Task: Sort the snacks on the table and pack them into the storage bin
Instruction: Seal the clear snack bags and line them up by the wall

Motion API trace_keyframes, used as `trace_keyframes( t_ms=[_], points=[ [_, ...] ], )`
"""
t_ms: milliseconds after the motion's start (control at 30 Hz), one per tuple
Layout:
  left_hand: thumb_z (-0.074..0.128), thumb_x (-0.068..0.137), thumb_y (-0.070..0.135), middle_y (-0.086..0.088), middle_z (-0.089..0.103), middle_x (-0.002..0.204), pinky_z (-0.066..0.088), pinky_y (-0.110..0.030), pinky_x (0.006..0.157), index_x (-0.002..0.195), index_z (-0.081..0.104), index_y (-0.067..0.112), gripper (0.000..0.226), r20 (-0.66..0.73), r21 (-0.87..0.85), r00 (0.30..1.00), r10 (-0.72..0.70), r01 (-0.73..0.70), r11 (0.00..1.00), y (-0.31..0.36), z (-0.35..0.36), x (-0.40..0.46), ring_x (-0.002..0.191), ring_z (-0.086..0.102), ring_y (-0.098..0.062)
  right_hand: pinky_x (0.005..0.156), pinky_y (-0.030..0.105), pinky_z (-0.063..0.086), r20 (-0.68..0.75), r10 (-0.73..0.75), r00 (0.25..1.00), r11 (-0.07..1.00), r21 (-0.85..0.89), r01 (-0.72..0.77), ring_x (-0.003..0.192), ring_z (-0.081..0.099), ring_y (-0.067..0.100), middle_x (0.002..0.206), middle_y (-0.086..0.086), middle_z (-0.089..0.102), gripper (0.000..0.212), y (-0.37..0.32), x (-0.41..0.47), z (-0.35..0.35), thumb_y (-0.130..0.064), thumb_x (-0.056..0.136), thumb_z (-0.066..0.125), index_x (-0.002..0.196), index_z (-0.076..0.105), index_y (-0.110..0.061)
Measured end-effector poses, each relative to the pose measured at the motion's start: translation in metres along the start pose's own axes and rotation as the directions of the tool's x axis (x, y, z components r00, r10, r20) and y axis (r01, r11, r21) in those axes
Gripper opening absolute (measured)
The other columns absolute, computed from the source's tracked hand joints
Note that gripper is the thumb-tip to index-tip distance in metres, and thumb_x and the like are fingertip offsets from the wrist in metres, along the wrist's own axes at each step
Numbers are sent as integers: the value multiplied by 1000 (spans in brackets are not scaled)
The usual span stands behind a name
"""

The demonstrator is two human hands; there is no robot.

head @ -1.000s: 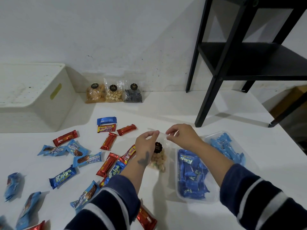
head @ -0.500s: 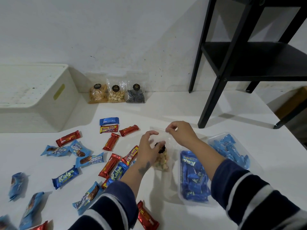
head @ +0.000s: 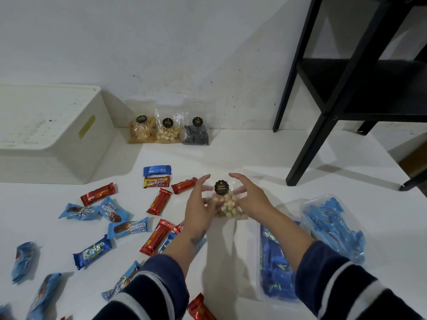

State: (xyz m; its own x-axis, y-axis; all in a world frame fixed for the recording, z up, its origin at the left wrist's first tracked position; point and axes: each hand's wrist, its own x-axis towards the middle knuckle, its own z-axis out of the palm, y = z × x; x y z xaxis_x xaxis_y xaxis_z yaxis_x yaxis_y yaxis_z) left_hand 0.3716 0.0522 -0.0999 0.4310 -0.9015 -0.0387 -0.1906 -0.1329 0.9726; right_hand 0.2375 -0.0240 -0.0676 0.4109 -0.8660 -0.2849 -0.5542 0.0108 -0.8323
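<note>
Clear plastic forms the small biscuit bag (head: 225, 204) held between both hands near the middle of the white table (head: 254, 155). The bag carries a round black label and is filled with pale, pastel-tinted biscuits. The left hand (head: 199, 207) cups the bag's left side with thumb and fingers curved against the plastic. The right hand (head: 250, 198) cups the right side in the same way, fingers arched over the top edge. Whether the bag rests on the table or is lifted just above it cannot be determined.

Three further clear snack bags (head: 169, 130) with black labels stand in a row against the wall at the table's far edge: yellow sticks, pale nuts and dark pieces. The cream storage bin (head: 53, 135) sits in the far left corner, just beside that row.

Loose wrapped bars lie scattered over the left half of the table: red bars (head: 98, 194), light blue wrappers (head: 79, 211) and a dark blue Kalpa bar (head: 92, 251). Near the right edge, two clear trays are positioned side by side: the nearer tray (head: 275, 262) contains dark blue bars, the farther tray (head: 332, 227) light blue packets. Black shelf legs (head: 309, 144) stand on the table's far right corner.
</note>
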Motion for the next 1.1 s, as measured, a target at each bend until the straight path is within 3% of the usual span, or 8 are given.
trace_keyframes(
  t_ms=[100,200,300,400,567,767,933,1100],
  points=[
    [58,90,4,3,48,131,52,-31,90,141,23,45,74,56,65,998,23,-27,998,1,3,20,110,57,-14,52,23,44,-96,-32,995,999,-1,32,65,53,12,90,-2,57,70,-3,21,-8,11,83,49,128,50,-43],
    [57,93,20,-1,30,150,35,-35,110,151,7,27,77,148,293,989,10,-53,955,-5,6,41,136,35,-16,55,24,43,-159,-67,985,994,-99,52,70,54,11,85,-11,53,73,-6,50,-27,12,82,48,128,49,-45],
    [43,94,51,-6,1,161,12,-40,119,153,2,18,79,357,730,930,-89,-218,648,-21,4,64,148,3,-23,67,27,52,-237,-100,966,985,-158,63,76,58,12,85,-15,53,72,-12,89,-47,8,84,52,130,47,-47],
    [38,77,79,-3,-32,153,-7,-50,118,150,-17,16,111,464,851,844,-271,-339,401,-34,7,71,142,-28,-24,69,24,53,-262,-78,962,992,-113,49,75,56,10,85,-16,50,70,-21,134,-57,8,86,54,131,48,-45],
    [23,55,96,-3,-43,146,-16,-50,115,147,-25,18,129,457,858,840,-294,-329,396,-40,15,71,136,-39,-24,79,34,57,-241,-122,963,992,-63,110,91,57,17,88,-12,47,71,-35,207,-52,10,86,53,133,47,-42],
    [16,50,91,5,-48,143,-21,-46,113,138,-36,28,120,460,850,831,-311,-312,424,-38,11,73,133,-44,-20,77,31,51,-262,-100,960,995,-54,89,93,51,17,90,-13,44,68,-35,258,-46,9,88,45,135,44,-40],
    [17,51,92,6,-51,140,-24,-44,110,133,-40,29,118,459,848,831,-314,-305,433,-39,11,74,131,-45,-19,80,27,45,-258,-108,960,993,-82,89,104,49,19,127,9,47,67,-37,263,-45,10,87,37,138,43,-32],
    [12,48,92,4,-49,142,-22,-44,112,133,-40,27,118,464,849,831,-307,-318,423,-40,12,74,133,-44,-19,79,23,44,-225,-52,973,989,-146,19,117,50,24,135,10,37,59,-41,249,-50,-1,89,52,138,44,-34]
  ],
)
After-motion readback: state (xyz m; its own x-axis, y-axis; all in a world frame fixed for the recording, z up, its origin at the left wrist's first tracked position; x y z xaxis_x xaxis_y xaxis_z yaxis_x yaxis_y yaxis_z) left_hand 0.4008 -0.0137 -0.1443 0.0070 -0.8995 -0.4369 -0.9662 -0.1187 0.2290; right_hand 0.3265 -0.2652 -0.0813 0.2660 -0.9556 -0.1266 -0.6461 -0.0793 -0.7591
